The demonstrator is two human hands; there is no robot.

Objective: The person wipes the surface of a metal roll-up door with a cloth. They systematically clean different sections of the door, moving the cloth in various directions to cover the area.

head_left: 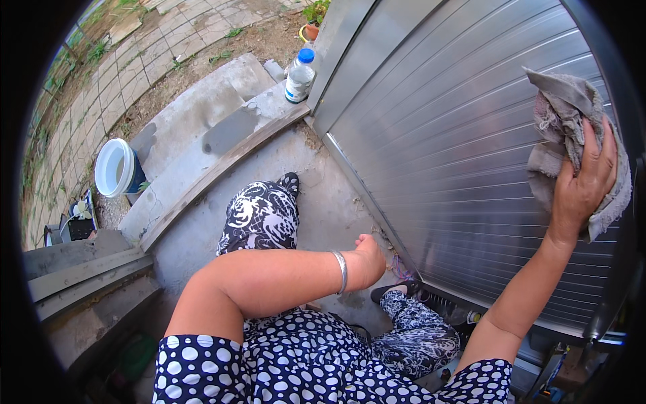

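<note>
A crumpled grey rag (562,101) lies against the ribbed silver metal door (431,135) on the right. My right hand (587,178), arm stretched out, grips the cloth and presses it to the metal. Parts of the rag hang out above the fingers and below the wrist. In front of my body, my left hand (370,261) is curled into a loose fist, with nothing seen in it. It hovers over the concrete floor, apart from the door, and a silver bangle (342,271) circles its wrist.
A raised wooden sill (222,178) crosses the doorway ahead, with concrete steps (192,108) beyond. On the step stand a clear jar (299,84) and a blue-capped bottle (305,56). A white-rimmed bucket (116,168) stands outside at left. Cluttered items lie at lower right.
</note>
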